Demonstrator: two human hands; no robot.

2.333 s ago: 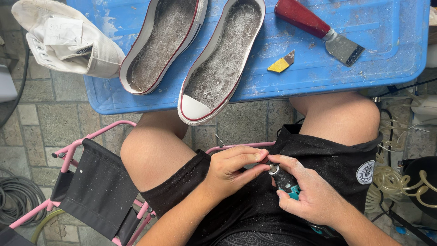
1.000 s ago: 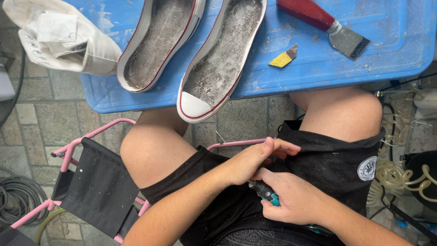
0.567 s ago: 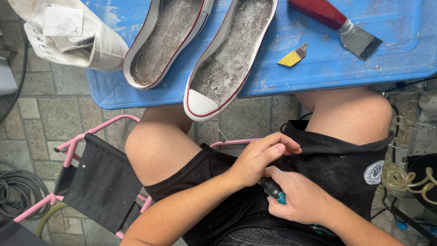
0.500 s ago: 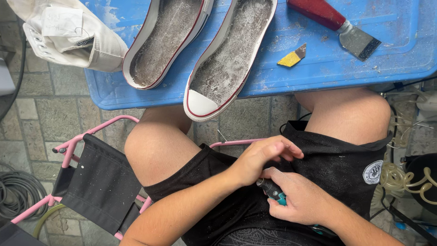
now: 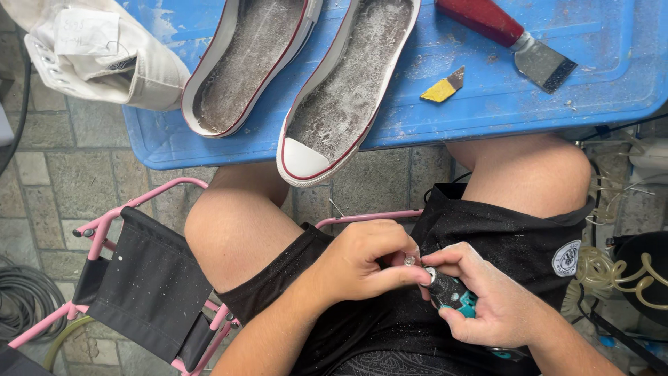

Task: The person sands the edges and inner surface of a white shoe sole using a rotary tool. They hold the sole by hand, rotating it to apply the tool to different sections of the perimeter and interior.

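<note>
Over my lap, my right hand (image 5: 490, 303) grips a small hand tool (image 5: 449, 292) with a dark body and teal trim. My left hand (image 5: 365, 261) pinches the small silver tip at the tool's front end, fingers closed around it. Both hands meet above my black shorts (image 5: 487, 244). Two detached white rubber shoe soles (image 5: 254, 59) (image 5: 348, 90) with red trim lie face up on the blue plastic lid (image 5: 598, 56) in front of my knees, their insides rough and grey.
A red-handled scraper (image 5: 511, 42) and a small yellow wedge (image 5: 442, 89) lie on the lid to the right. A cream canvas shoe upper (image 5: 104, 56) sits at its left edge. A pink-framed folding stool (image 5: 139, 278) stands at my left; hoses and cables lie on the tiled floor.
My hands stayed together on the tool, the left fingers shifting their grip at its tip. The view drifted slightly downward and left, so the lid and soles sit higher.
</note>
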